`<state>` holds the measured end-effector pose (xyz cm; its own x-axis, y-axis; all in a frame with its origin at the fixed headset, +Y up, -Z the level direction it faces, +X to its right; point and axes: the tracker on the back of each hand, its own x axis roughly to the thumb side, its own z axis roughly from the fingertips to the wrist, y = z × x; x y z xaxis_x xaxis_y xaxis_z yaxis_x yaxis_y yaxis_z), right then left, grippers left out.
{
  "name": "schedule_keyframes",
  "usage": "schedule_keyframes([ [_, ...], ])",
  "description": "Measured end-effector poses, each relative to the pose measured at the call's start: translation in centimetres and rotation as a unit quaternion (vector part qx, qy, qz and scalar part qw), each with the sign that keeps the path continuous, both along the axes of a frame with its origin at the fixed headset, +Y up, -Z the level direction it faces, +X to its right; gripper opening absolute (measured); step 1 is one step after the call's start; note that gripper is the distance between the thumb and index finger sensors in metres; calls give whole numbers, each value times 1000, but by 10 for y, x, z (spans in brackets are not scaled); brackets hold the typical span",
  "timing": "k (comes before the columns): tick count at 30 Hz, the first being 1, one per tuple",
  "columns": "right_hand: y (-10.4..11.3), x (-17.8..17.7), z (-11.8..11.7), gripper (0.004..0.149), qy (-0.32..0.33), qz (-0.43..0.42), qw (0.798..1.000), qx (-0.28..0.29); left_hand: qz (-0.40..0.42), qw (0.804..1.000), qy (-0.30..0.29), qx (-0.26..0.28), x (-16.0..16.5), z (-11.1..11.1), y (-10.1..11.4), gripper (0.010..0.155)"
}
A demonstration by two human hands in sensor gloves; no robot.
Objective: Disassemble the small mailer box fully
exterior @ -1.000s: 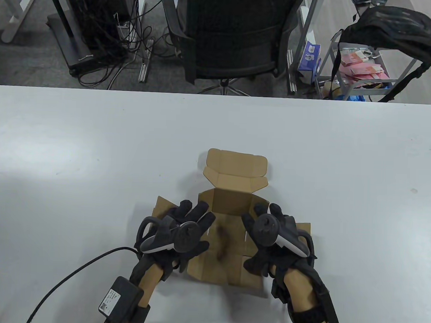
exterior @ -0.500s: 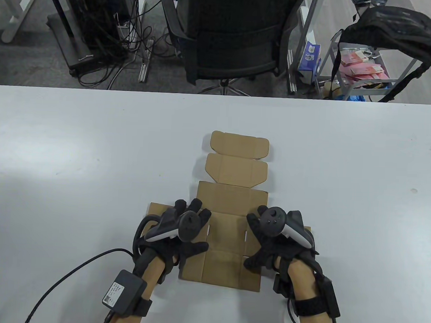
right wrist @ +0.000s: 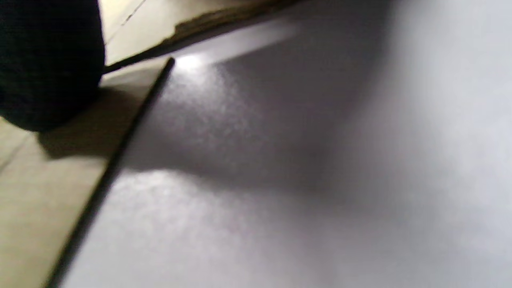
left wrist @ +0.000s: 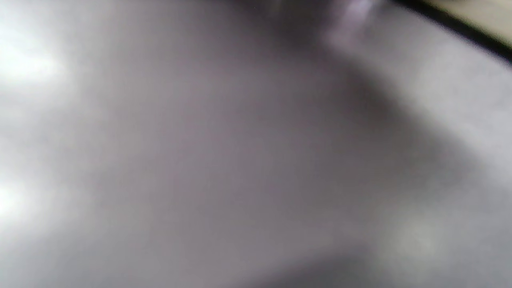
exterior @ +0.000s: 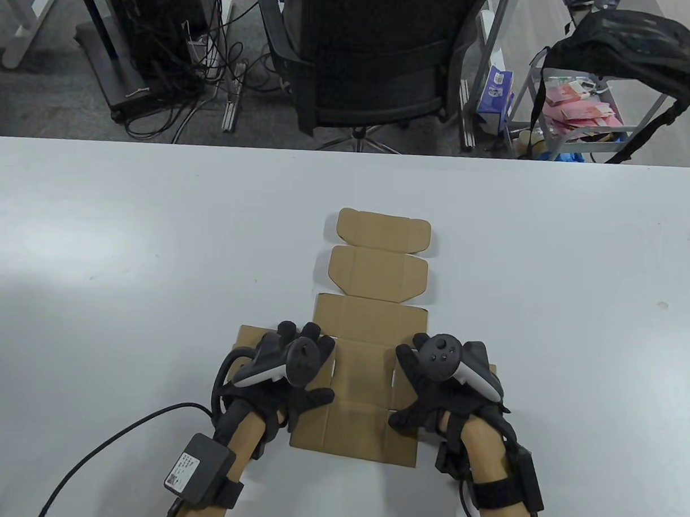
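Note:
The brown cardboard mailer box (exterior: pixel 367 327) lies unfolded flat on the white table (exterior: pixel 125 251), its lid panels stretching away from me. My left hand (exterior: pixel 296 370) presses flat on the box's left side panel with fingers spread. My right hand (exterior: pixel 431 386) presses flat on the right side panel. In the right wrist view a gloved fingertip (right wrist: pixel 48 64) rests on the cardboard (right wrist: pixel 40 192) beside its edge. The left wrist view is a blur of table surface with a sliver of cardboard (left wrist: pixel 480 12) at the top right.
A black cable (exterior: pixel 106 448) runs from my left wrist across the table to the bottom left. Beyond the far table edge stand an office chair (exterior: pixel 374 61) and a cart (exterior: pixel 582 108) with a black bag.
The rear wall and lid, standing up a second ago, now lie flat on the table. Both hands shifted slightly toward me and press the side panels down.

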<state>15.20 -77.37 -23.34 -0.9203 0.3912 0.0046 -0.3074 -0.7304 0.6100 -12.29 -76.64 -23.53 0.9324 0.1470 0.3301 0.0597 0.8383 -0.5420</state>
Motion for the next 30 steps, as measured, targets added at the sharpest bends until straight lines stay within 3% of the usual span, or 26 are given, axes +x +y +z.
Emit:
schedule_keyframes([
  [7, 1, -3, 4, 105, 11, 1, 1000, 10, -6, 998, -21, 52, 8, 11, 9, 85],
  [11, 11, -8, 12, 105, 24, 13, 998, 59, 38, 995, -32, 82, 14, 21, 21, 85],
  [13, 23, -12, 17, 105, 24, 9, 994, 110, 55, 993, -36, 95, 18, 26, 30, 85],
  [17, 35, -19, 23, 106, 26, -4, 987, 156, 54, 990, -50, 122, 21, 32, 38, 84],
  [30, 33, -27, 26, 105, 37, 7, 987, 155, 60, 991, -44, 109, 17, 32, 37, 85],
])
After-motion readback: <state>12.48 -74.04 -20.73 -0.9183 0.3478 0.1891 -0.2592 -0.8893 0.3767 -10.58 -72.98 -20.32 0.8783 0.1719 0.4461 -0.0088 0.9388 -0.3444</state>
